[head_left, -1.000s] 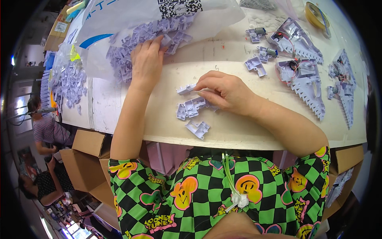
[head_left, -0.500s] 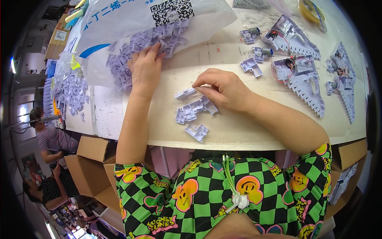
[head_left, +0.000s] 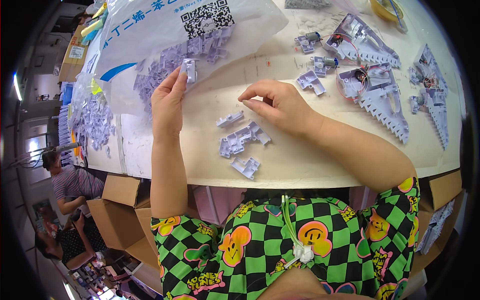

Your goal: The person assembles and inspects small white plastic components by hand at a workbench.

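My left hand [head_left: 168, 102] pinches a small pale lavender plastic housing [head_left: 189, 70] between thumb and fingers, held over the heap of similar parts [head_left: 162, 70] in the mouth of a clear printed bag [head_left: 145, 35]. My right hand [head_left: 280, 106] hovers above the table, thumb and forefinger brought together, with nothing visible between them. Below its fingertips lie a narrow plastic piece [head_left: 230, 119], a pair of box-shaped housings [head_left: 243, 138] close together, and a single open housing [head_left: 245, 167] nearer the table edge.
To the right lie saw-edged half shells [head_left: 372, 90] with red wires, housings with small motors [head_left: 324, 65], and a loose housing [head_left: 311, 82]. A yellow bowl [head_left: 385, 11] stands at the far right. Another parts bag [head_left: 92, 117] is at left. Cardboard boxes [head_left: 115, 220] flank me; two people are at left.
My left hand has drawn back from the heap with a plastic housing lifted in its fingers. My right hand has moved slightly up and away from the narrow piece, which stays on the table.
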Demonstrator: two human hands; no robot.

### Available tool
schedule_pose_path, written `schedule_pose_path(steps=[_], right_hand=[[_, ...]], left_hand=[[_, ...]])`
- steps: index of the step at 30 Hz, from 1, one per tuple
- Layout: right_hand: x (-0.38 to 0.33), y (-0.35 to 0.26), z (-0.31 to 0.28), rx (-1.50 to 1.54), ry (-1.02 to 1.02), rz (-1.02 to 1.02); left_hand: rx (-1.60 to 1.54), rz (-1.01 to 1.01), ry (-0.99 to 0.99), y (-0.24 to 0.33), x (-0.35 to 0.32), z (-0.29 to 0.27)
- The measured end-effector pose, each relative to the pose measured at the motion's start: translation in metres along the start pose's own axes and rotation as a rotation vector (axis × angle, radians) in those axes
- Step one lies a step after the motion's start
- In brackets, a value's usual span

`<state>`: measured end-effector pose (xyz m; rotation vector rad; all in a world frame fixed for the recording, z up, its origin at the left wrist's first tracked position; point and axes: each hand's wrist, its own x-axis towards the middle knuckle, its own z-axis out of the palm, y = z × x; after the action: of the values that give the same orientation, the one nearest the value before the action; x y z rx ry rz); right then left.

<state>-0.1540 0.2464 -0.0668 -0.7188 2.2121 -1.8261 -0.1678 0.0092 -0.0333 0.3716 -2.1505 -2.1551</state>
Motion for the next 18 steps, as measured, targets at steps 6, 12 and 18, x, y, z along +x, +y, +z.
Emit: schedule_pose_path(steps=[6,12,18], right_hand=[[0.002,-0.003,0.002,-0.019,-0.032,-0.022],[0.000,0.006,0.000,-0.009,-0.015,0.026],[0.000,0.000,0.001,-0.013,-0.032,-0.004]], left_hand=[[0.512,0.252,0.135,-0.018,0.020,-0.023],[0.735,0.553,0.068,-0.019,0.025,-0.004],[1.272,0.864,-0.011,-0.015,0.034,-0.002]])
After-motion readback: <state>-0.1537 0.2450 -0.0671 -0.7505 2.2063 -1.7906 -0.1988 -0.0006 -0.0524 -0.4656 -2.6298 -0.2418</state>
